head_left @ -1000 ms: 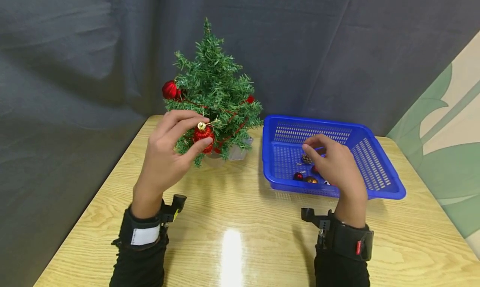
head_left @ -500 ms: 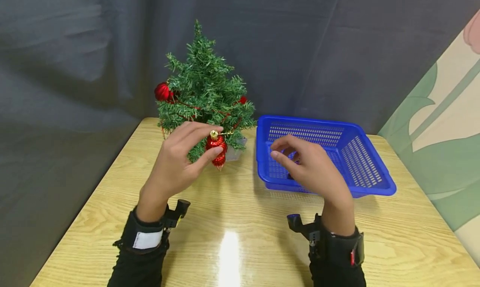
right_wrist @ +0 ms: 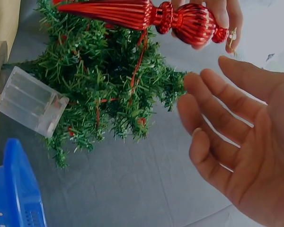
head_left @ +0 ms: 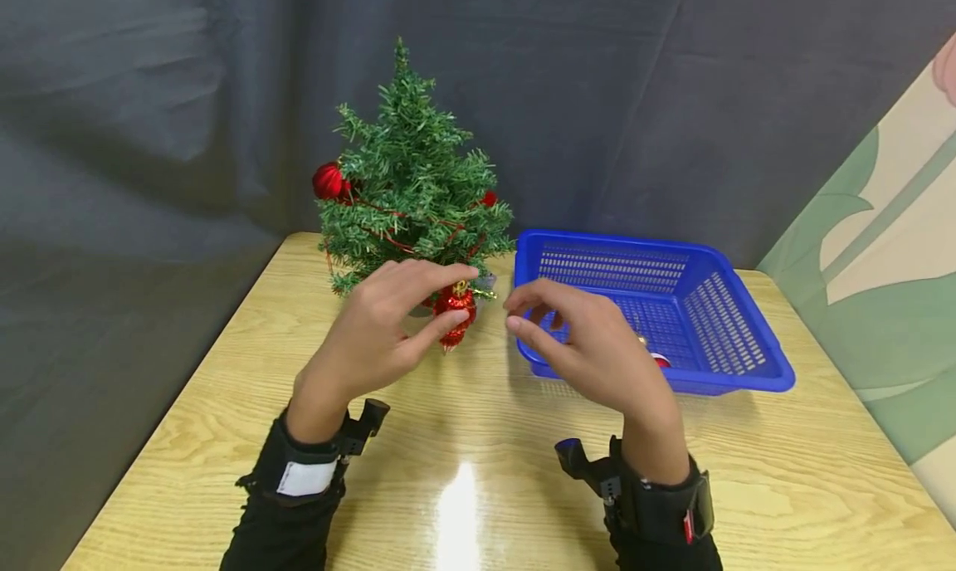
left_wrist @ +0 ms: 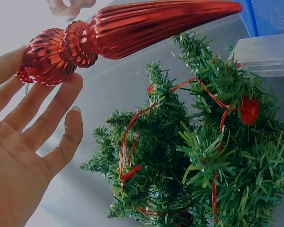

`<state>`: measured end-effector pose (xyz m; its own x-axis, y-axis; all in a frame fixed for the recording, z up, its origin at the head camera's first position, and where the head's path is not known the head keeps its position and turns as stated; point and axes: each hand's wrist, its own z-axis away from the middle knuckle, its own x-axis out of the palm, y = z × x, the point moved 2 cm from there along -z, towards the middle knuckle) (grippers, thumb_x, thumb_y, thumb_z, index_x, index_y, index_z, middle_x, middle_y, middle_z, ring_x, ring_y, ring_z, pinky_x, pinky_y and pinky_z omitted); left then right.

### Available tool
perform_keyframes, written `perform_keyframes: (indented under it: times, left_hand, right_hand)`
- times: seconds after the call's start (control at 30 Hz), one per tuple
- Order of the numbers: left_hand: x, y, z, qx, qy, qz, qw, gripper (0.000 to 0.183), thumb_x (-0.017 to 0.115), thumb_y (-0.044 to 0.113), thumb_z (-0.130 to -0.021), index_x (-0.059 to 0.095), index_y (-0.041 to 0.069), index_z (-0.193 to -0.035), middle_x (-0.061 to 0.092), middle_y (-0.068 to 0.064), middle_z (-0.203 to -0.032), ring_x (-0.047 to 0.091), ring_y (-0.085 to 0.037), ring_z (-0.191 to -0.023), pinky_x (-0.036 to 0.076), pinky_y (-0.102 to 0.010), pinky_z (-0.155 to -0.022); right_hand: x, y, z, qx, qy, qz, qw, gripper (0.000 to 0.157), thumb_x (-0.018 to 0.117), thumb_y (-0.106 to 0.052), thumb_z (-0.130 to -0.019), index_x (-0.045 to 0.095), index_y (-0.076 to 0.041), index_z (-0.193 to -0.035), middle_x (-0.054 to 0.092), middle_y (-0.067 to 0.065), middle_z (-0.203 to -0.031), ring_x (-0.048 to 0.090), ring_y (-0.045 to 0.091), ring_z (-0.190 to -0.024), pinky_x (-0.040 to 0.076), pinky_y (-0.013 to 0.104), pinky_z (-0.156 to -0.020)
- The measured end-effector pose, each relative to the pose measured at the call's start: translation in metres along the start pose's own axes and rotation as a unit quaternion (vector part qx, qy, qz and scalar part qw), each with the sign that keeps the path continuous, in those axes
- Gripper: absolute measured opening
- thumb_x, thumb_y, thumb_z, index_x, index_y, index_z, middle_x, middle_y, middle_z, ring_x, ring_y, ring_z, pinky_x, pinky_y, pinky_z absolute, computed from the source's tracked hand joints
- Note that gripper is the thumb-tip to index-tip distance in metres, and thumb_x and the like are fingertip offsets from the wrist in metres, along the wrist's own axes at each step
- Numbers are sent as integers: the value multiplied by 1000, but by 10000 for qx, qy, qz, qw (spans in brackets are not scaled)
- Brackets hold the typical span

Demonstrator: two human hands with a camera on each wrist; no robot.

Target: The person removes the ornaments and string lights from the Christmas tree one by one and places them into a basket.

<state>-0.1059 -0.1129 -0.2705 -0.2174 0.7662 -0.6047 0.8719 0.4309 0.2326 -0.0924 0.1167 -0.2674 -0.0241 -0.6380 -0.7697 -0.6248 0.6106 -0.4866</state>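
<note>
My left hand (head_left: 381, 326) pinches a shiny red, spindle-shaped Christmas ornament (left_wrist: 132, 30) by its rounded top end, between thumb and fingers. The ribbed body tapers to a long point, which hangs downward in the head view. A gold cap and gold hanging loop (right_wrist: 232, 40) show at the top end. Across a small gap, my right hand (head_left: 597, 347) faces the ornament with loosely bent fingers and nothing in them. Behind the left hand stands a small green Christmas tree (head_left: 418, 164), wound with thin red string. A red ball ornament (head_left: 329, 181) hangs on its left side.
A blue plastic basket (head_left: 620, 239) stands to the right, partly behind my right hand, with a few small ornaments (head_left: 660, 360) inside. A clear plastic box (right_wrist: 33, 101) sits by the tree's base. Dark cloth (head_left: 597, 98) hangs behind the table (head_left: 478, 438).
The left hand has carried the ornament rightward and slightly toward me, away from the tree. The right hand has moved left from over the basket, so the two hands are now close together.
</note>
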Motion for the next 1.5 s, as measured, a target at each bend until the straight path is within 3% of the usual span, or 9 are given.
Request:
perform_keyframes:
  times: [0.23, 0.43, 0.67, 0.97, 1.23, 1.5]
  left_hand:
    - [5, 6, -2, 196, -349, 41, 9992, 43, 78, 16, -86, 66, 12, -127, 72, -4, -109, 67, -17, -94, 51, -35, -81]
    - [8, 8, -1, 254, -504, 113, 9983, 37, 74, 20, -90, 67, 12, -125, 73, -3, -107, 66, -15, -91, 51, -33, -80]
    - [8, 7, 0, 212, -603, 10, 9980, 36, 72, 21, -91, 67, 12, -126, 73, -2, -106, 63, -14, -86, 49, -32, -79]
    - [9, 6, 0, 35, -852, -163, 9962, 38, 73, 22, -91, 67, 14, -127, 72, 2, -103, 57, -11, -80, 47, -31, -76]
    - [8, 5, 0, 50, -792, -228, 9966, 39, 73, 22, -91, 66, 15, -128, 73, -1, -108, 66, -14, -89, 52, -34, -82]
    - [7, 6, 0, 210, -672, -262, 9972, 42, 72, 20, -91, 64, 17, -133, 72, -2, -105, 66, -15, -89, 50, -33, -78]
  right_hand:
    - [0, -9, 2, -290, 426, -261, 9983, 13, 69, -18, -95, 69, -18, -108, 69, -12, -92, 62, 1, -83, 51, 25, -74]
    - [4, -14, 0, -403, 412, -405, 9975, 11, 69, -17, -95, 70, -17, -105, 68, -11, -91, 60, 1, -79, 51, 24, -73]
    - [3, -13, 0, -523, 599, -244, 9965, 6, 65, -16, -97, 70, -19, -99, 62, -11, -82, 56, 2, -74, 51, 23, -70]
    - [-2, -8, 2, -373, 901, -138, 9951, 5, 68, -11, -95, 69, -15, -97, 66, -10, -84, 57, 3, -75, 51, 24, -69]
    - [-4, -4, 3, -283, 865, -85, 9958, 4, 68, -13, -95, 69, -16, -96, 66, -11, -83, 57, 2, -74, 52, 25, -69]
    - [4, -6, 0, -263, 406, 15, 9988, 5, 65, -20, -98, 70, -19, -99, 65, -10, -84, 61, 1, -79, 53, 24, -71]
